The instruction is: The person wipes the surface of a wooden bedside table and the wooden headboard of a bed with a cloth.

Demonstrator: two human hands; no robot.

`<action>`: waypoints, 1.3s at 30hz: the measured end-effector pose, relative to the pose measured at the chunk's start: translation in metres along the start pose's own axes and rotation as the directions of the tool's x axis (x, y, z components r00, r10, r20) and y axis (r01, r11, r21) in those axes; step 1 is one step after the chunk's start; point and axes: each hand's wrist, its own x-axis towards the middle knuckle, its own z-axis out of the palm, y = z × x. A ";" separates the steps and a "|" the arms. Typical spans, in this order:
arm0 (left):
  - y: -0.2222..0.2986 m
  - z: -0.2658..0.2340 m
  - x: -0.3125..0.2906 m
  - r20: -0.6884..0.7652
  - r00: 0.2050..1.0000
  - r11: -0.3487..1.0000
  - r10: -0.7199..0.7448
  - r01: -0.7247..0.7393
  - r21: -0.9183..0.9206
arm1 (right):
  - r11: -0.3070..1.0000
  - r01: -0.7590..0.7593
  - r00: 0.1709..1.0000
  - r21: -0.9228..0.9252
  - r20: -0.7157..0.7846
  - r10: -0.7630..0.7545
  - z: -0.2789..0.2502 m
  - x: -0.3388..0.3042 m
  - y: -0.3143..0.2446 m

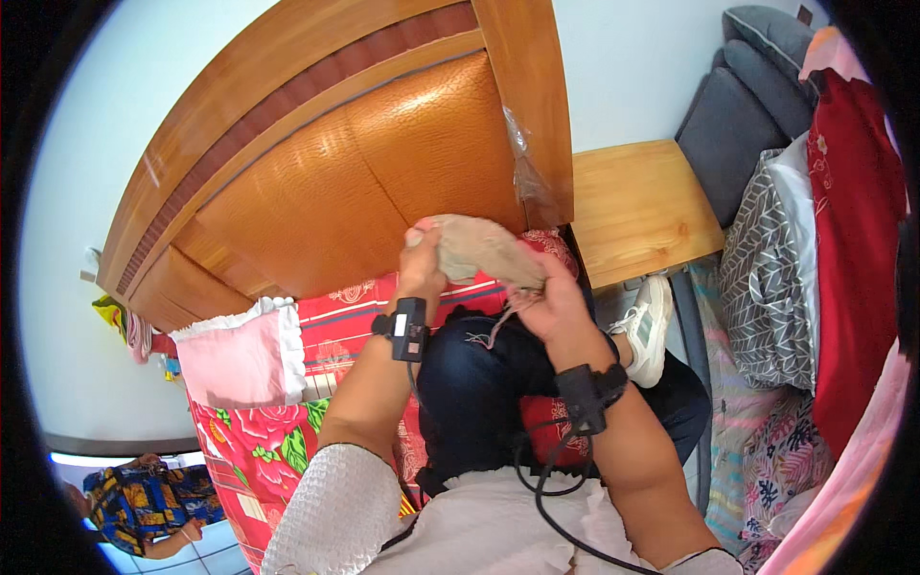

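Note:
Out in front of me, over my knees, I hold up a beige sole-shaped pad (474, 246), flat and slightly bent; I cannot tell exactly what it is. Its left end is gripped by my left hand (422, 259), with the thumb at the upper edge. The right end is in my right hand (556, 302), its fingers closed around it. Thin pinkish threads (498, 321) dangle below the right hand over my dark trousers. Both wrists carry black strapped devices with cables.
A red patterned bed (335, 356) with a pink frilled pillow (240, 355) is at left, its brown headboard (316, 182) ahead. A wooden bedside table (647, 211) stands to the right, near a white sneaker (652, 331). Piled bedding (767, 287) lies far right. Another person (144, 503) is at lower left.

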 end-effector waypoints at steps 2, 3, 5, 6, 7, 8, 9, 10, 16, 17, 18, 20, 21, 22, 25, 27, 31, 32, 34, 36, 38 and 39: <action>-0.017 0.019 0.001 0.213 0.971 0.994 -0.107 0.104 0.025 | 0.995 0.092 0.994 0.036 -0.056 -0.090 -0.009 -0.002 -0.024; -0.025 0.040 -0.007 0.217 0.969 0.993 -0.117 0.112 0.033 | 0.988 0.145 0.987 0.048 -0.082 -0.140 -0.016 -0.005 -0.040; -0.019 0.081 -0.035 0.335 0.920 0.978 -0.206 0.186 0.089 | 0.986 0.160 0.985 0.045 -0.079 -0.156 -0.019 -0.017 -0.059; -0.010 0.094 -0.043 0.335 0.921 0.980 -0.197 0.170 0.108 | 0.982 0.183 0.978 0.040 -0.110 -0.178 -0.012 -0.028 -0.062; -0.004 0.103 -0.051 0.388 0.911 0.933 0.139 -0.251 0.257 | 0.976 0.216 0.967 0.033 -0.144 -0.209 -0.009 -0.036 -0.063; 0.004 0.111 -0.058 0.488 0.760 0.699 0.430 -0.622 0.352 | 0.973 0.224 0.967 0.052 -0.133 -0.215 -0.008 -0.040 -0.061; 0.031 0.123 -0.069 0.637 0.478 0.185 0.604 -0.862 0.472 | 0.981 0.189 0.980 0.035 -0.064 -0.187 -0.007 -0.045 -0.062; 0.055 0.138 -0.080 0.707 0.333 -0.022 0.625 -0.897 0.442 | 0.987 0.160 0.987 0.014 0.001 -0.160 -0.009 -0.049 -0.064; 0.084 0.145 -0.056 0.864 0.289 -0.500 0.412 -0.721 0.480 | 0.995 0.015 0.938 0.094 0.344 -0.047 0.027 -0.015 -0.012; 0.067 0.137 -0.044 0.878 0.378 -0.575 0.293 -0.664 0.478 | 0.997 -0.035 0.909 0.075 0.416 0.001 0.011 -0.003 -0.009; 0.051 0.113 -0.027 0.780 0.593 -0.493 0.200 -0.627 0.603 | 0.998 -0.061 0.938 0.029 0.342 0.048 0.009 -0.006 0.001; 0.021 0.078 -0.021 0.714 0.699 -0.338 -0.039 -0.682 0.649 | 0.998 -0.054 0.966 -0.012 0.251 0.055 -0.014 -0.013 0.000; 0.016 0.069 -0.029 0.776 0.616 -0.256 -0.135 -0.779 0.573 | 0.996 -0.086 0.969 -0.033 0.230 0.091 -0.030 -0.021 -0.009; 0.011 0.062 -0.027 0.785 0.605 -0.251 -0.133 -0.787 0.564 | 0.991 -0.125 0.971 -0.052 0.201 0.133 -0.038 -0.028 -0.016; 0.000 0.066 -0.041 0.734 0.674 0.368 0.084 -0.706 0.605 | 0.968 0.126 0.991 -0.217 -0.006 -0.131 -0.057 -0.041 -0.032; 0.011 0.107 -0.089 0.746 0.661 0.597 0.082 -0.632 0.494 | 0.932 0.171 0.974 -0.321 -0.089 -0.209 -0.043 -0.065 -0.054; 0.031 0.143 -0.153 0.759 0.644 0.781 -0.095 -0.424 0.458 | 0.871 0.397 0.917 -0.290 0.155 -0.367 -0.037 -0.083 -0.063; 0.029 0.150 -0.166 0.792 0.597 0.775 -0.128 -0.438 0.455 | 0.901 0.380 0.909 -0.210 0.267 -0.321 -0.030 -0.095 -0.067; 0.023 0.159 -0.186 0.830 0.522 0.752 -0.194 -0.464 0.468 | 0.941 0.324 0.901 -0.099 0.336 -0.275 -0.011 -0.126 -0.072; 0.007 0.165 -0.208 0.843 0.496 0.765 -0.207 -0.454 0.456 | 0.906 0.390 0.891 -0.162 0.313 -0.328 -0.021 -0.139 -0.073; -0.013 0.174 -0.222 0.870 0.436 0.756 -0.232 -0.482 0.443 | 0.804 0.525 0.836 -0.279 0.346 -0.426 -0.031 -0.159 -0.080; -0.020 0.177 -0.230 0.867 0.443 0.752 -0.229 -0.486 0.446 | 0.808 0.521 0.837 -0.276 0.351 -0.420 -0.035 -0.171 -0.082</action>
